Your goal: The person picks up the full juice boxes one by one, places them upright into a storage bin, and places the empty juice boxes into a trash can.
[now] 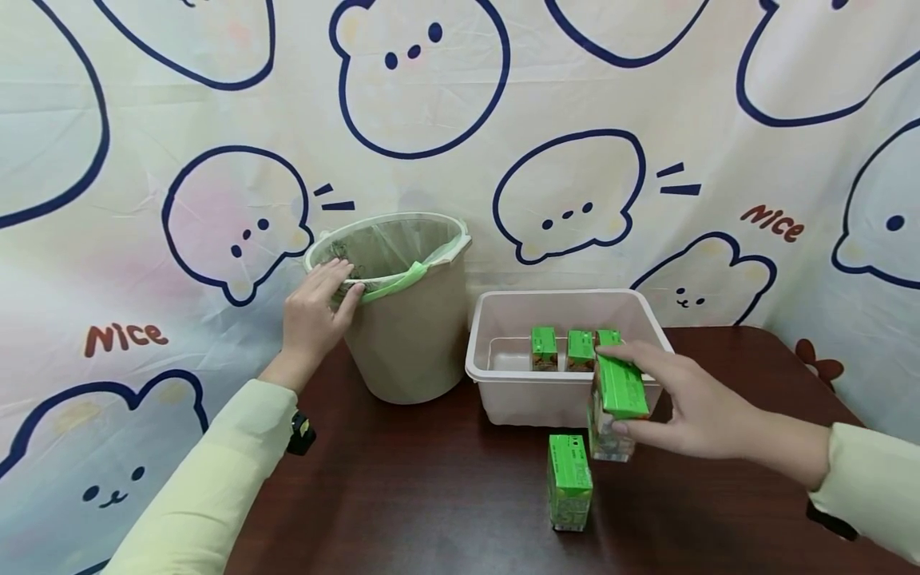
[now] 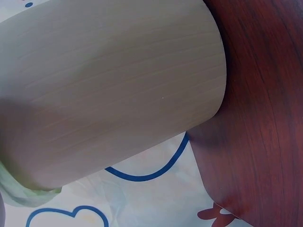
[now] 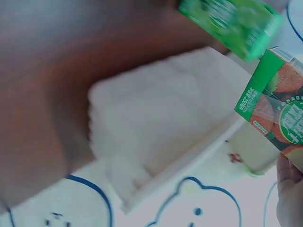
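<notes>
My right hand (image 1: pixel 693 399) grips a green-topped drink carton (image 1: pixel 624 390) between thumb and fingers, at the front right edge of the white plastic tub (image 1: pixel 539 399). Printed fruit shows on this carton (image 3: pixel 277 101) in the right wrist view. Below it in the head view is more carton side; I cannot tell whether that is a separate carton. Another green drink carton (image 1: pixel 570 483) stands on the table in front of the tub. My left hand (image 1: pixel 316 307) rests on the near left rim of a beige bin (image 1: pixel 413 343), fingers fairly straight over the lined edge.
Inside the tub are green-topped cartons (image 1: pixel 544 348) in a row. A clear liner with a green edge (image 1: pixel 395 283) covers the bin's rim. Both containers stand on a dark brown table (image 1: pixel 402 479), before a cartoon-printed cloth (image 1: pixel 417 184).
</notes>
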{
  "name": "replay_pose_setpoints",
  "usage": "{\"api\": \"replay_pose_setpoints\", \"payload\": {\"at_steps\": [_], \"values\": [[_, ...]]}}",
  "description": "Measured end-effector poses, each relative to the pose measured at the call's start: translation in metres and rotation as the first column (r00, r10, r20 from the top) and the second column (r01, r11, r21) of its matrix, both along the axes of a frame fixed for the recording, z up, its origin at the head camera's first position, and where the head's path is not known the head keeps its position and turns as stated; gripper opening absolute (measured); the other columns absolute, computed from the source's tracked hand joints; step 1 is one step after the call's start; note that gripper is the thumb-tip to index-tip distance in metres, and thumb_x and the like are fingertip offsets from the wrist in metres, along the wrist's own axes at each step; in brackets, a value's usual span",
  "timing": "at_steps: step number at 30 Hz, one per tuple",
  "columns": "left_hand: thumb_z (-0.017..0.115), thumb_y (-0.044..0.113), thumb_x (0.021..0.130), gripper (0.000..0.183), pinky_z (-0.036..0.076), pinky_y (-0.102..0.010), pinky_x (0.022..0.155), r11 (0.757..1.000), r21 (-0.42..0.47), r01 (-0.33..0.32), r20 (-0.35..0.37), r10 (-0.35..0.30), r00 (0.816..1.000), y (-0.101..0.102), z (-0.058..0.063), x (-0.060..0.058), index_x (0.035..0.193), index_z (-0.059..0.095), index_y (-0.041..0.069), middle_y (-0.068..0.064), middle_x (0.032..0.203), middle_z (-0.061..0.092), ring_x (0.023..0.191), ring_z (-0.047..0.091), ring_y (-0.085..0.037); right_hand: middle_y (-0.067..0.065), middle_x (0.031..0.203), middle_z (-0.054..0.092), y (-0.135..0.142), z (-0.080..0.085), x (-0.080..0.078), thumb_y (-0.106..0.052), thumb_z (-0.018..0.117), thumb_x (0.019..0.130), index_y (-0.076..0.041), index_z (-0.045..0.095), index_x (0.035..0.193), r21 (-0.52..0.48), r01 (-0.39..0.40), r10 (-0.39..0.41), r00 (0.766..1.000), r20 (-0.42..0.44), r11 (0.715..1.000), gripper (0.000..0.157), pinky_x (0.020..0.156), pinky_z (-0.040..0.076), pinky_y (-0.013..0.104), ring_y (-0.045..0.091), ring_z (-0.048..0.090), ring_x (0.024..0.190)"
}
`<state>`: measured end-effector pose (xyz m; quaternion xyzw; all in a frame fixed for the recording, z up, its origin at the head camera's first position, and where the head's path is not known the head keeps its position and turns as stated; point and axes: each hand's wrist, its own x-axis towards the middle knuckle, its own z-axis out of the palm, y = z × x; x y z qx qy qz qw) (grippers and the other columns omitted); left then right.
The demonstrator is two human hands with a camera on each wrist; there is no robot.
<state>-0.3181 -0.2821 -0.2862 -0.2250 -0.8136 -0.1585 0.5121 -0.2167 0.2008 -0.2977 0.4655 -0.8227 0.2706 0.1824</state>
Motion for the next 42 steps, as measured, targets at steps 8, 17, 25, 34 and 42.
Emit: {"api": "replay_pose_setpoints", "payload": {"at_steps": [8,17,25,34,42], "values": [[0.067,0.023,0.090,0.038,0.037,-0.040,0.107,1.000,-0.003,0.002,-0.007,-0.002,1.000,-0.002,0.000,0.001,0.118,0.068,-0.002,-0.019,0.118,0.066,0.116,0.059,-0.032,0.003,0.124,0.058,-0.031,0.041,-0.017,-0.013,0.085,0.072,-0.006,0.047,0.139,-0.082,-0.117,0.107,0.987,-0.115,0.990,0.077,0.085,0.046,0.019,0.011,0.054,0.103],[0.066,0.023,0.090,0.038,0.038,-0.040,0.107,1.000,-0.010,0.007,-0.013,-0.007,1.000,0.000,0.001,0.000,0.117,0.068,-0.004,-0.020,0.117,0.066,0.114,0.060,-0.034,0.007,0.119,0.060,-0.075,0.074,-0.047,-0.015,0.082,0.074,-0.001,0.048,0.138,-0.146,-0.158,0.130,0.974,-0.186,0.977,0.074,0.083,0.052,0.029,0.016,0.056,0.102],[0.067,0.023,0.089,0.038,0.038,-0.041,0.106,1.000,-0.012,0.004,-0.017,-0.005,1.000,-0.001,0.001,0.000,0.117,0.068,-0.003,-0.020,0.116,0.066,0.114,0.060,-0.033,0.007,0.118,0.060,-0.127,0.101,-0.071,-0.019,0.084,0.076,0.000,0.048,0.138,-0.227,-0.179,0.135,0.971,-0.200,0.957,0.074,0.086,0.050,0.033,0.016,0.056,0.101],[0.068,0.023,0.090,0.038,0.039,-0.042,0.105,1.000,-0.016,-0.003,-0.001,0.003,1.000,-0.002,0.000,0.002,0.118,0.068,-0.002,-0.019,0.117,0.067,0.114,0.060,-0.032,0.011,0.123,0.056,-0.185,0.123,-0.092,-0.023,0.082,0.079,0.002,0.045,0.140,-0.308,-0.162,0.105,0.975,-0.195,0.937,0.075,0.089,0.048,0.026,0.016,0.056,0.103],[0.069,0.022,0.090,0.037,0.040,-0.045,0.104,1.000,-0.026,0.000,0.005,0.000,1.000,-0.001,0.003,0.002,0.118,0.068,-0.003,-0.020,0.117,0.066,0.115,0.060,-0.033,0.012,0.129,0.052,-0.229,0.130,-0.113,-0.023,0.078,0.083,0.002,0.040,0.142,-0.354,-0.113,0.058,0.985,-0.161,0.928,0.074,0.090,0.046,0.019,0.015,0.052,0.111]]}}
